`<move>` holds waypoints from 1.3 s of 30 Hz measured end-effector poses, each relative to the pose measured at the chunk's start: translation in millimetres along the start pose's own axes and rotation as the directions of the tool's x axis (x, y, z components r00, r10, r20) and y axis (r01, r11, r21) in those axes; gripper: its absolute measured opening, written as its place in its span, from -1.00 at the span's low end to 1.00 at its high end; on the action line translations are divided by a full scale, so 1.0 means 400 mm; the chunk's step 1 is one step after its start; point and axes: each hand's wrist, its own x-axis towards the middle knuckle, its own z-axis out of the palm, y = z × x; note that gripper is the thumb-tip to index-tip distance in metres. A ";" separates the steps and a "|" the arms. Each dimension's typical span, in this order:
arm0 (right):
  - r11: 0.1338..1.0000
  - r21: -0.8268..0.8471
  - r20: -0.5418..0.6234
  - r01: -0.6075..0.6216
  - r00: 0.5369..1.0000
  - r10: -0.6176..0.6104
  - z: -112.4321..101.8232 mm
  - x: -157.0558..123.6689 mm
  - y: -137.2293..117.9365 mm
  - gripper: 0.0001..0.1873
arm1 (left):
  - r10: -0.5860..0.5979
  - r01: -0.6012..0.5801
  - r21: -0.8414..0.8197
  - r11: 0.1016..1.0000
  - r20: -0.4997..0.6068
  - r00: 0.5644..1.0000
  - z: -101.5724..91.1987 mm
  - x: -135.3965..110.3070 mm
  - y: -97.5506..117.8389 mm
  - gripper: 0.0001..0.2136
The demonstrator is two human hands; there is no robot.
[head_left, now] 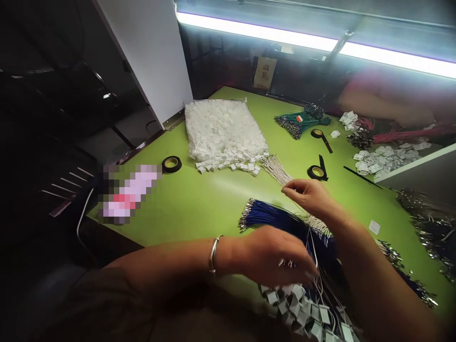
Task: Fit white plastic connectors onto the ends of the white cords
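My right hand (309,194) has thumb and finger pinched at the near part of a bundle of white wires (277,170) with small metal ends. Lower down, my left hand (276,256), with a silver bracelet (213,254) at the wrist, is curled closed where white wires run past its fingertips; small metal ends show within its curl. Its fingers are partly hidden and slightly blurred. Between the hands lies a bundle of blue wires (267,213) with metal tips. White plastic connector housings (299,304) on wires hang below my left hand.
A clear bag of white housings (224,126) has loose ones spilled before it. Black tape rolls (171,164) and green wires (299,122) lie on the green table (185,209). More housings (383,160) and another person's arm (384,102) are at right, beyond a light tube (256,32).
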 end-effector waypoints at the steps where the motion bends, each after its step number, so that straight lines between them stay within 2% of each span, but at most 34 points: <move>1: 0.996 -0.088 0.028 0.010 1.000 -0.008 0.022 0.013 -0.002 -0.83 | 0.065 -0.078 0.110 0.991 0.114 0.991 0.025 -0.003 0.000 -0.94; 4: 0.970 -0.237 0.106 0.048 0.994 -0.023 0.096 0.042 -0.013 -0.90 | 0.228 -0.330 0.274 0.903 0.343 0.911 0.065 -0.004 -0.013 -0.92; 5: 0.968 -0.246 0.129 0.050 0.991 -0.019 0.115 0.047 -0.014 -0.91 | 0.258 -0.377 0.300 0.876 0.368 0.893 0.061 -0.002 -0.017 -0.91; 6: 0.970 -0.240 0.151 0.044 0.988 -0.008 0.131 0.051 -0.013 -0.90 | 0.261 -0.383 0.335 0.861 0.357 0.897 0.045 0.001 -0.022 -0.90; 7: 0.975 -0.219 0.180 0.036 0.984 0.004 0.141 0.053 -0.009 -0.88 | 0.237 -0.345 0.389 0.855 0.298 0.925 0.020 0.003 -0.027 -0.89; 8: 0.981 -0.191 0.204 0.029 0.979 0.010 0.146 0.054 -0.004 -0.86 | 0.183 -0.255 0.457 0.852 0.195 0.963 -0.016 0.005 -0.034 -0.87; 9: 0.987 -0.159 0.217 0.026 0.976 0.009 0.148 0.053 0.001 -0.84 | 0.112 -0.116 0.526 0.843 0.040 0.993 -0.059 0.005 -0.044 -0.86; 10: 0.991 -0.130 0.214 0.028 0.977 0.000 0.148 0.052 0.005 -0.83 | 0.053 0.052 0.576 0.816 -0.163 0.985 -0.107 0.003 -0.059 -0.82; 11: 0.994 -0.106 0.196 0.035 0.980 -0.014 0.147 0.050 0.007 -0.82 | -0.012 0.230 0.601 0.765 -0.345 0.939 -0.156 0.000 -0.079 -0.78; 13: 0.995 -0.081 0.130 0.060 0.990 -0.049 0.145 0.045 0.005 -0.80 | -0.062 0.497 0.601 0.626 -0.597 0.800 -0.249 -0.011 -0.129 -0.75; 14: 0.994 -0.082 0.096 0.073 0.993 -0.065 0.145 0.043 0.001 -0.79 | -0.068 0.586 0.607 0.537 -0.661 0.747 -0.285 -0.018 -0.156 -0.75; 15: 0.992 -0.091 0.070 0.085 0.994 -0.079 0.146 0.041 -0.003 -0.79 | -0.094 0.632 0.626 0.457 -0.673 0.734 -0.313 -0.025 -0.182 -0.75; 18: 0.984 -0.143 0.023 0.108 0.994 -0.105 0.152 0.039 -0.009 -0.82 | -0.135 0.655 0.700 0.285 -0.647 0.750 -0.349 -0.041 -0.235 -0.77; 21: 0.980 -0.160 0.059 0.115 0.993 -0.107 0.156 0.038 -0.002 -0.87 | -0.139 0.651 0.723 0.230 -0.638 0.757 -0.347 -0.047 -0.247 -0.78; 24: 0.982 -0.153 0.155 0.112 0.984 -0.088 0.159 0.038 0.004 -0.87 | -0.117 0.662 0.714 0.228 -0.655 0.746 -0.345 -0.049 -0.239 -0.79; 27: 0.981 -0.159 0.143 0.108 0.986 -0.085 0.160 0.041 0.007 -0.83 | -0.058 0.666 0.700 0.257 -0.677 0.734 -0.347 -0.049 -0.221 -0.71; 29: 0.980 -0.167 0.066 0.108 0.993 -0.098 0.154 0.045 0.009 -0.83 | -0.011 0.665 0.656 0.358 -0.709 0.705 -0.344 -0.044 -0.203 -0.66; 31: 0.983 -0.161 -0.022 0.091 0.995 -0.095 0.142 0.046 0.010 -0.83 | 0.014 0.630 0.549 0.549 -0.760 0.650 -0.335 -0.034 -0.181 -0.68; 33: 0.991 -0.123 -0.062 0.054 0.996 -0.062 0.128 0.043 0.006 -0.82 | -0.074 0.551 0.323 0.770 -0.812 0.578 -0.316 -0.020 -0.160 -0.74; 35: 0.998 -0.056 -0.051 0.014 0.999 -0.017 0.119 0.036 -0.003 -0.80 | -0.276 0.442 -0.014 0.897 -0.800 0.533 -0.290 -0.006 -0.147 -0.79; 37: 1.000 0.013 -0.050 0.004 0.999 -0.004 0.119 0.025 -0.015 -0.80 | -0.461 0.319 -0.334 0.887 -0.695 0.552 -0.261 0.002 -0.145 -0.78; 39: 0.997 0.066 -0.091 0.027 0.996 -0.021 0.128 0.013 -0.025 -0.82 | -0.542 0.218 -0.533 0.818 -0.583 0.605 -0.236 0.005 -0.151 -0.75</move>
